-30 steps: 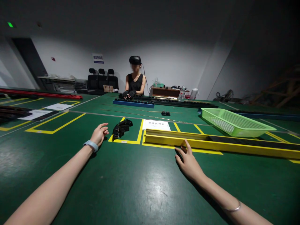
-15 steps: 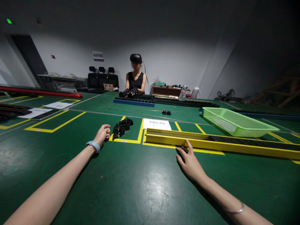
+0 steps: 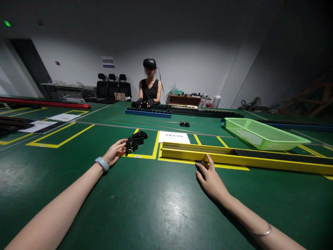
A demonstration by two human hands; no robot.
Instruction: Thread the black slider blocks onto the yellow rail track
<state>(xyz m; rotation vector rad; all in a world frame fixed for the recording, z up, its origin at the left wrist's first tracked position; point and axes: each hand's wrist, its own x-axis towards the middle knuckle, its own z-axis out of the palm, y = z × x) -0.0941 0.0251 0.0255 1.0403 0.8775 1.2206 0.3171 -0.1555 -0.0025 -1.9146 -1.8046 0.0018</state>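
Observation:
My left hand (image 3: 115,151) reaches forward across the green table, a pale blue band on its wrist. Its fingertips touch the near edge of a pile of small black parts (image 3: 135,141) lying in a yellow-taped square; whether they grip one I cannot tell. My right hand (image 3: 211,177) lies open with fingers stretched out, its fingertips against the near side of a long yellow rail (image 3: 241,160) that runs off to the right. A thin bracelet circles my right wrist.
A white label sheet (image 3: 173,137) lies behind the rail. A green mesh basket (image 3: 262,133) stands at the right. Across the table a person in a headset handles black parts on a blue rail (image 3: 148,113). Red rails (image 3: 47,103) and papers lie far left.
My left hand has moved forward and right from open table to the black parts and now touches them. My right hand has stayed at the yellow rail.

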